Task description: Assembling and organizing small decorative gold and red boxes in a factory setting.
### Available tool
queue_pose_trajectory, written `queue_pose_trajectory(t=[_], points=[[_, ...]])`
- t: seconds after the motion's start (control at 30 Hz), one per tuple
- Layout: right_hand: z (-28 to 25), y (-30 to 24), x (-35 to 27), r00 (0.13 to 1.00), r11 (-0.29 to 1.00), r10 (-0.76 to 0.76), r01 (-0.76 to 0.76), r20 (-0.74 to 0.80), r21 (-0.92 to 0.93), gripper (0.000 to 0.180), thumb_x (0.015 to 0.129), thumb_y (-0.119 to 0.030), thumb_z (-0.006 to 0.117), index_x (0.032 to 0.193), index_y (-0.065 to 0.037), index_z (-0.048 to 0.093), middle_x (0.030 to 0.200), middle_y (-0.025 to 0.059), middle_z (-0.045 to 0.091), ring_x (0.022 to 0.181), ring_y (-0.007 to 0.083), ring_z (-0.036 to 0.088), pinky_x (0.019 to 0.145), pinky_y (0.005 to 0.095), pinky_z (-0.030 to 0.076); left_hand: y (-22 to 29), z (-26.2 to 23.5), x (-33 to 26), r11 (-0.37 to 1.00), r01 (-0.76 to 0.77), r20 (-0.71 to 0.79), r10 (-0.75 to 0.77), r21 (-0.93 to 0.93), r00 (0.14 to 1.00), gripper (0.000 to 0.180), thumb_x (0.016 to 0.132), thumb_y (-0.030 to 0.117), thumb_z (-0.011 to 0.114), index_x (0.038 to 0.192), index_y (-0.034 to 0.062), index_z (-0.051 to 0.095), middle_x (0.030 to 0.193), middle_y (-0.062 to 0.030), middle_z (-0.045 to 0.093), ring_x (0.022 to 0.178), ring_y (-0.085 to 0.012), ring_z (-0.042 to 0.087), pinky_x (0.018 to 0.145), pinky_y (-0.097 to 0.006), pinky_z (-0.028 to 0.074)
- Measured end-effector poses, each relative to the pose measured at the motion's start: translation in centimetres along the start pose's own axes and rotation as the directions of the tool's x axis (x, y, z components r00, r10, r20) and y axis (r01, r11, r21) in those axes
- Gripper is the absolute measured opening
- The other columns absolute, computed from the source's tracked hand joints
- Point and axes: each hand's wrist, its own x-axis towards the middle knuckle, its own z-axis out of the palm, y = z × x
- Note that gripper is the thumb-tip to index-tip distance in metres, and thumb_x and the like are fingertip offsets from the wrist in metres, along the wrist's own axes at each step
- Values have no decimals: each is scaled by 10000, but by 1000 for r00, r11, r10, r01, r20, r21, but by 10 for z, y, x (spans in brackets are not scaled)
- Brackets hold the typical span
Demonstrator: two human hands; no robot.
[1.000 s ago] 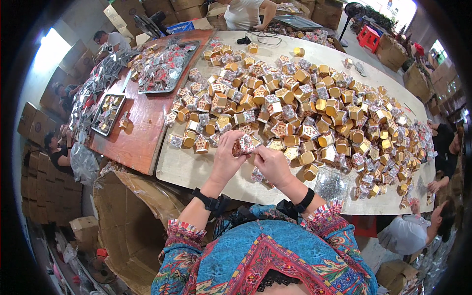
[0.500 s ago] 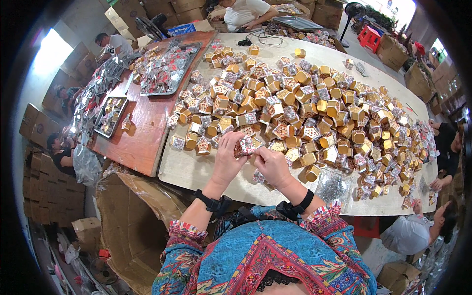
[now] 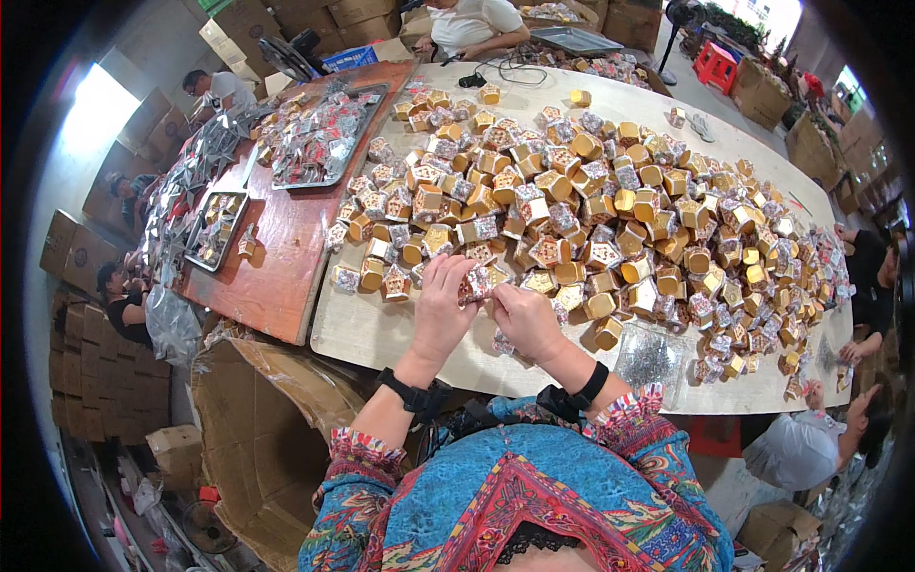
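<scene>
- A small decorated piece point(image 3: 472, 285) is held up over the near edge of the pale table point(image 3: 381, 334); its surface looks speckled in white and red, with a brown side, and its full shape is hidden by the fingers.
- It is clasped between the thumb and bent fingers of the left hand point(image 3: 440, 310), which is curved around its left side.
- Its right edge is met by the pinched thumb and forefinger of the right hand point(image 3: 527, 321), the other fingers being curled in; exactly what is gripped there is too small to tell. The hands are kept close together, with the piece between them.
- Just beyond, a broad heap of house-shaped pieces point(image 3: 602, 255) is spread, with smooth, shiny gold sides, pointed gable fronts and glittery, speckled roofs.
- To the left, a glossy reddish-brown table point(image 3: 276, 276) is covered partly by metal trays point(image 3: 319, 182) of similar small items.
- Below it, a creased cardboard box point(image 3: 276, 458) is seen.
</scene>
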Motion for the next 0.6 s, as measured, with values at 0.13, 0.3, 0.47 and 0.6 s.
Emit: queue_pose_trajectory(t=[0.13, 0.3, 0.47, 0.6], points=[[-3, -3, 3, 1000, 1000, 8, -7, 30, -21, 84, 741, -94, 554, 755, -25, 507, 620, 170, 564, 593, 344, 577, 549, 430, 465, 1, 1, 0, 999, 13, -1, -13, 44, 1000, 559, 560, 31, 721, 1078, 80, 516, 1099, -96, 523, 1106, -332, 438, 945, -402, 375], [-6, -3, 8, 998, 997, 58, -58, 8, 47, 86, 738, -91, 552, 750, -21, 504, 623, 183, 565, 603, 359, 577, 566, 444, 464, 3, 3, 2, 996, 4, -26, -1, 94, 1000, 552, 567, 39, 719, 1079, 84, 518, 1089, -93, 520, 1109, -334, 436, 936, -401, 381], [-6, -4, 7, 995, 996, 92, -92, 28, 16, 83, 735, -95, 545, 753, -22, 509, 629, 193, 570, 611, 362, 581, 574, 450, 465, 7, 4, 1, 988, -12, -45, 19, 157, 999, 549, 570, 41, 716, 1080, 95, 519, 1082, -87, 518, 1116, -332, 430, 926, -401, 388], [-6, -3, 8, 993, 994, 106, -104, 49, -36, 96, 731, -108, 545, 755, -22, 511, 621, 196, 570, 607, 357, 585, 567, 449, 470, 9, 5, 1, 987, 10, -55, -1, 161, 998, 526, 579, 57, 711, 1070, 105, 527, 1073, -80, 521, 1107, -332, 435, 924, -401, 390]])
